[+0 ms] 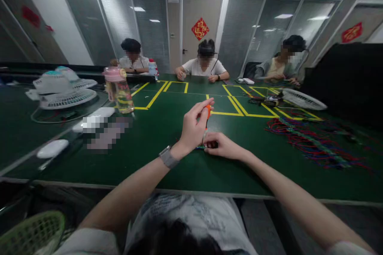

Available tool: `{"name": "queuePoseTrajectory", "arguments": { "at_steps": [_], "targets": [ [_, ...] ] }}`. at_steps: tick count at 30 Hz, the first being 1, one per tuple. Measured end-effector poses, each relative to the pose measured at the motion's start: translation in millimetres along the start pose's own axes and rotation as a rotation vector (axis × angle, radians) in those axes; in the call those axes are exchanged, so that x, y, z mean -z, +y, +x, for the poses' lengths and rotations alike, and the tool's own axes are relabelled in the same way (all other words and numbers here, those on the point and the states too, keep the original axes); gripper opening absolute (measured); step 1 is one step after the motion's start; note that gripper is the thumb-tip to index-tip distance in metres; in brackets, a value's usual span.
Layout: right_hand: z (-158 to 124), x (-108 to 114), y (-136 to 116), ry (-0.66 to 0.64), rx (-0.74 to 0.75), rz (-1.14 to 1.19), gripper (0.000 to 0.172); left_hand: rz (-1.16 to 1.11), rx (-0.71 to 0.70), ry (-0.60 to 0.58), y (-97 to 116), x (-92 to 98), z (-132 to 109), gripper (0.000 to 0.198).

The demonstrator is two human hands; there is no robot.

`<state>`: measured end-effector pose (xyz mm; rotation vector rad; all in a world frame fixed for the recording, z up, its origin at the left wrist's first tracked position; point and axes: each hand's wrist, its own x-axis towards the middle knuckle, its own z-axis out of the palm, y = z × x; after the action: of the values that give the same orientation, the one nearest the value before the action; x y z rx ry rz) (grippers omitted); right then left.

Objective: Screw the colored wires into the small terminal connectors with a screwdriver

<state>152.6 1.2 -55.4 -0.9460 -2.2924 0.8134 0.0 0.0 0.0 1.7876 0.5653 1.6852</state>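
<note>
**Close work**

Our left hand (pixel 194 123) holds the orange tool (pixel 208 111) above the small board (pixel 200 147), which lies inward from the near edge of the desk (pixel 149 133), at our right hand (pixel 222 146), whose grip we cannot tell.

Dim overall; bright patches glare in the glass partition (pixel 254 38), possibly reflected ceiling lights (pixel 283 16). Wide-angle stretch slants the outer edges, mosaic blocks hide patches, and the wire bundle (pixel 311 143) looks soft.
</note>
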Motion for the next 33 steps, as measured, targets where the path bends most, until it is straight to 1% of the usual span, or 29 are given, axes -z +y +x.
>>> {"name": "queuePoseTrajectory", "arguments": {
  "at_steps": [4, 9, 12, 15, 18, 21, 23, 25, 29, 31, 33],
  "targets": [
    [-1.2, 1.3, -4.2, 0.002, 0.001, -0.002, 0.019, 0.052, 0.002, 0.023, 2.4, 1.4, 2.4, 0.026],
    [-1.5, 1.7, -5.1, 0.006, -0.001, 0.013, 0.017, 0.222, -0.095, 0.072, 7.7, 2.4, 2.5, 0.019],
    [-1.7, 2.0, -5.3, 0.010, 0.002, 0.016, 0.018, 0.292, -0.113, 0.102, 8.1, 2.9, 2.3, 0.018],
    [-1.7, 2.3, -6.3, 0.008, 0.003, 0.017, 0.014, 0.260, -0.083, 0.070, 6.7, 3.1, 2.8, 0.023],
    [-1.5, 2.1, -7.7, 0.005, -0.017, 0.021, 0.013, 0.144, -0.031, 0.009, 5.0, 2.8, 2.8, 0.031],
    [-1.3, 1.1, -9.2, 0.022, -0.064, 0.054, 0.014, 0.066, 0.011, -0.022, 4.4, 2.4, 1.8, 0.030],
    [-1.3, 0.3, -9.5, 0.043, -0.080, 0.079, 0.017, 0.097, -0.002, -0.028, 5.1, 2.7, 1.2, 0.028],
    [-1.6, -0.5, -8.7, 0.062, -0.077, 0.082, 0.020, 0.159, -0.043, -0.020, 6.4, 3.3, 1.1, 0.024],
    [-2.3, -1.5, -5.1, 0.069, -0.065, 0.053, 0.021, 0.247, -0.126, 0.025, 8.0, 4.2, 2.1, 0.017],
    [-2.5, -1.6, -3.8, 0.063, -0.065, 0.051, 0.021, 0.260, -0.128, 0.034, 7.8, 4.3, 2.6, 0.017],
    [-2.6, -1.5, -3.5, 0.064, -0.065, 0.045, 0.019, 0.230, -0.092, 0.008, 7.3, 4.2, 2.9, 0.020]
  ]
}}
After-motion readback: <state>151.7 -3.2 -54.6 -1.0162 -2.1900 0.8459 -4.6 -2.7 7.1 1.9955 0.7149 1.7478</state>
